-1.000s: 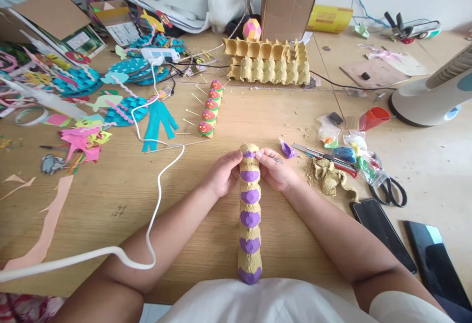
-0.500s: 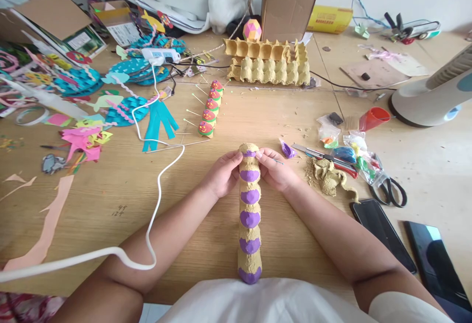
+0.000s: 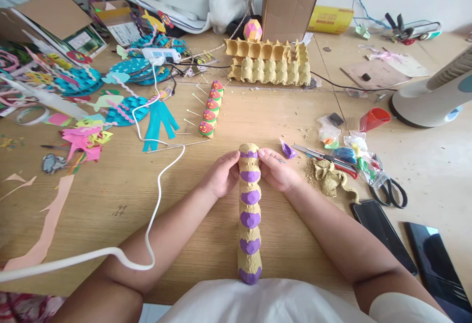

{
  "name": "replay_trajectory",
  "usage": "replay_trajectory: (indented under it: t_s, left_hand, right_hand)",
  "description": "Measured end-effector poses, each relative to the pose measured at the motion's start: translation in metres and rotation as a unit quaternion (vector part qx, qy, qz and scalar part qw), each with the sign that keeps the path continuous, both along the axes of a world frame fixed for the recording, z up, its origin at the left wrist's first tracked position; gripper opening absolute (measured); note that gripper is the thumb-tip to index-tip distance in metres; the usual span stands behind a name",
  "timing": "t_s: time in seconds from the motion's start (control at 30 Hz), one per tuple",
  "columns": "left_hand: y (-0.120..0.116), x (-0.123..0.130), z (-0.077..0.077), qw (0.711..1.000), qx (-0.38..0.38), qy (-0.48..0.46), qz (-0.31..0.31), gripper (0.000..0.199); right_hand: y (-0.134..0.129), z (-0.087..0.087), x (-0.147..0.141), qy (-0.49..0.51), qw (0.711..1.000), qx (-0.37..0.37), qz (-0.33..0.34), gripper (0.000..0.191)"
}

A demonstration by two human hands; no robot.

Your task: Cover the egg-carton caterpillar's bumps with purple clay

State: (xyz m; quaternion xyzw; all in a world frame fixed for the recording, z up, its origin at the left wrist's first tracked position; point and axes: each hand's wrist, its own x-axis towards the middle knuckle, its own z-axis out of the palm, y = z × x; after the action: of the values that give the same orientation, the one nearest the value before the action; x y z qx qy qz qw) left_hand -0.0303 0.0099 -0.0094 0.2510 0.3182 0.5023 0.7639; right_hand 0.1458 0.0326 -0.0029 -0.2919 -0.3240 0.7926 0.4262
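Note:
An egg carton strip (image 3: 250, 207) lies lengthwise in front of me, its near end by my shirt. Purple clay covers part of each of its several bumps. At the far end, my left hand (image 3: 224, 173) grips the strip's left side, thumb close to the last purple patch. My right hand (image 3: 277, 169) closes on the opposite side, its thumb at that patch's edge. A thin stick-like tool (image 3: 281, 161) pokes out from the right fingers. Just beyond that hand is a small bag of purple clay (image 3: 288, 149).
A red-and-green egg carton caterpillar (image 3: 211, 109) with pins stands farther back. Uncut egg cartons (image 3: 275, 71) are behind it. To the right lie a utility knife (image 3: 313, 153), scissors (image 3: 393, 192) and a phone (image 3: 383, 234). A white cable (image 3: 159, 190) crosses the left side.
The right thumb has shifted very slightly to the right along the far purple patch. The strip and my left hand stay almost the same.

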Motion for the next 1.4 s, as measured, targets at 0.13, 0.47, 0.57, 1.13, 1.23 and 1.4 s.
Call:
replay_trajectory:
  t_s: [0.13,0.47,0.57,1.13,1.23,1.4]
  left_hand:
    - [0.0,0.0,0.001,1.0,0.009,0.009,0.0,0.034]
    - [-0.001,0.001,0.002,1.0,0.008,0.007,0.005,0.035]
    - [-0.001,0.002,0.005,1.0,0.001,0.014,0.017,0.035]
    - [-0.003,0.005,0.01,0.998,0.023,0.049,0.025,0.045]
    - [-0.004,0.008,0.01,0.997,0.013,0.061,0.037,0.043]
    - [-0.006,0.013,0.01,0.996,0.012,0.068,0.059,0.044]
  right_hand:
    - [-0.001,0.001,-0.001,0.0,1.0,-0.003,-0.002,0.041]
    - [-0.002,0.002,-0.002,-0.002,1.0,-0.016,-0.017,0.042]
    - [-0.002,0.002,-0.002,-0.008,1.0,-0.018,-0.02,0.042]
    - [-0.009,0.018,-0.008,-0.095,0.994,-0.004,-0.056,0.054]
    - [-0.011,0.017,-0.01,-0.122,0.99,0.014,-0.072,0.054]
    - [-0.013,0.015,-0.012,-0.173,0.98,0.047,-0.086,0.054]
